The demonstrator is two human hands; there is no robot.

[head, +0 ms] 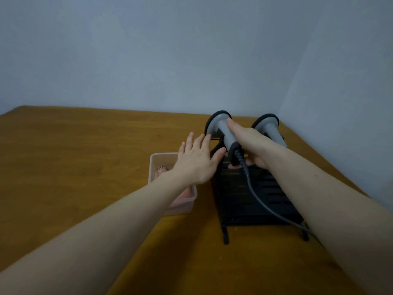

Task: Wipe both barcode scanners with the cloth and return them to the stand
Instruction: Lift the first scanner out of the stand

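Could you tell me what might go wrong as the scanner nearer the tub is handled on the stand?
1. The coiled cable trails from the left scanner across the black stand; it could snag or tug the stand.
2. The right hand grips that scanner close beside the second scanner, which could get knocked.
3. The left hand, fingers straight, hovers over the clear tub and may bump it.

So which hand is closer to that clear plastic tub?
Left. The left hand hovers open right above the clear tub; the right hand grips a scanner on the stand, beside the tub.
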